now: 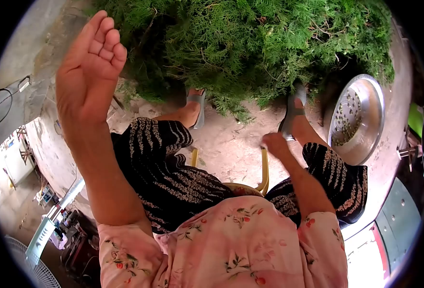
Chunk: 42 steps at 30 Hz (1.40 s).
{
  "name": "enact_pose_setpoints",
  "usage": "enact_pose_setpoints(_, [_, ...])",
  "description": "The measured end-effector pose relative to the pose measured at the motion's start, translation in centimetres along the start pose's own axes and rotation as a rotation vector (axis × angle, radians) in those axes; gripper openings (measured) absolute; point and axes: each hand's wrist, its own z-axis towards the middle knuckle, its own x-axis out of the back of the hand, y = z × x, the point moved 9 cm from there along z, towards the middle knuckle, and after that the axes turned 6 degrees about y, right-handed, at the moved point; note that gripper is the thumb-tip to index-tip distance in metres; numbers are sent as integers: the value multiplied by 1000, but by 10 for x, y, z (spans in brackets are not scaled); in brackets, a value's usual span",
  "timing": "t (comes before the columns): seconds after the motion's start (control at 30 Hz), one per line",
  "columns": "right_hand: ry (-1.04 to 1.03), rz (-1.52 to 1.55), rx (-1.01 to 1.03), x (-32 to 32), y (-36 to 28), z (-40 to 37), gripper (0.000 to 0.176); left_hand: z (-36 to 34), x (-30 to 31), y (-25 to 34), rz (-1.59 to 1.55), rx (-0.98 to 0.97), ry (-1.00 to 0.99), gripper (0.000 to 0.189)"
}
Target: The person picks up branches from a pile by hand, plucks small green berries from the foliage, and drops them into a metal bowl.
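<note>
My left hand is raised at the upper left, palm toward me, its fingers stretched up and slightly bent, with nothing in it. Beside it lies a large heap of green, scaly conifer branches, spread across the far side of the floor. My right hand is lower, between my knees and close to my sandalled foot; its fingers look curled in. Whatever they may hold is hidden and slightly blurred. A shiny metal basin stands to the right, with many small greenish cones or seeds in it.
I sit on a seat with yellow legs, feet at the heap's near edge on a bare concrete floor. A fan and dark clutter are at lower left. A blue-grey panel stands at lower right.
</note>
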Motion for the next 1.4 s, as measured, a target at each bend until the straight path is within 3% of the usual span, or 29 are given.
enact_pose_setpoints(0.03, [145, 163, 137, 33, -53, -5, 13, -3, 2, 2, -21, -7, -14, 30])
enact_pose_setpoints(0.1, [189, 436, -113, 46, -90, 0, 11, -7, 3, 5, -31, -12, -44, 31])
enact_pose_setpoints(0.2, [490, 816, -91, 76, -112, 14, 17, -11, 1, 4, -57, -12, -79, 31])
enact_pose_setpoints(0.27, [869, 561, -89, 139, -109, 17, 40, -12, 5, 7, -73, -12, -75, 31])
enact_pose_setpoints(0.3, [1010, 296, -212, 169, -92, 15, 43, -13, 7, 8, -87, -4, -69, 34])
enact_pose_setpoints(0.33, [1318, 535, -103, 203, -68, 10, 45, -14, 9, 7, -101, 6, -65, 38])
enact_pose_setpoints(0.37, [1396, 508, -215, 227, -43, 3, 56, -15, 10, 7, -105, 9, -62, 38])
enact_pose_setpoints(0.4, [1416, 703, -469, 244, -18, -3, 73, -16, 11, 9, -112, -1, -49, 39])
enact_pose_setpoints(0.47, [1443, 830, -680, 270, -7, -15, 87, -17, 12, 13, -121, -15, -32, 39])
enact_pose_setpoints(0.5, [1468, 848, -754, 277, -13, -17, 102, -18, 12, 15, -122, -16, -40, 40])
enact_pose_setpoints(0.63, [1502, 721, -668, 290, -29, -7, 103, -20, 11, 20, -111, -27, -54, 41])
enact_pose_setpoints(0.7, [1490, 736, -649, 290, -50, 2, 99, -20, 13, 22, -112, -20, -59, 40])
enact_pose_setpoints(0.77, [1629, 729, -538, 282, -58, 10, 87, -22, 15, 23, -110, -13, -63, 39])
enact_pose_setpoints(0.8, [1559, 1141, -482, 197, 10, 40, 78, -23, 15, 23, -129, -10, -67, 38])
enact_pose_setpoints(0.83, [1430, 1063, -550, 153, -12, 68, 73, -24, 14, 24, -146, -13, -71, 37])
enact_pose_setpoints(0.9, [822, 387, -516, 3, -155, 156, 64, -24, 16, 21, -160, -3, -46, 37])
enact_pose_setpoints(0.93, [578, 293, -384, -64, -217, 184, 60, -22, 14, 18, -178, 19, -35, 36])
enact_pose_setpoints(0.97, [539, 499, -543, -16, -202, 176, 54, -23, 9, 13, -194, 38, -41, 36])
enact_pose_setpoints(1.03, [123, 722, -512, -22, -195, 180, 47, -24, 9, 9, -173, 20, -31, 36])
enact_pose_setpoints(1.1, [355, 1744, -797, -10, -158, 149, 36, -25, 9, 18, -161, -13, -69, 36])
enact_pose_setpoints(1.17, [412, 1356, -899, -2, -94, 119, 28, -30, 14, 17, -164, -8, -81, 36])
enact_pose_setpoints(1.23, [741, 1423, -964, -1, -50, 91, 25, -30, 21, 22, -186, -17, -45, 35])
enact_pose_setpoints(1.33, [609, 1376, -955, 14, -47, 82, 22, -29, 24, 22, -221, -15, -26, 35])
enact_pose_setpoints(1.4, [487, 1356, -896, 34, -80, 89, 20, -32, 29, 25, -231, -20, -5, 35])
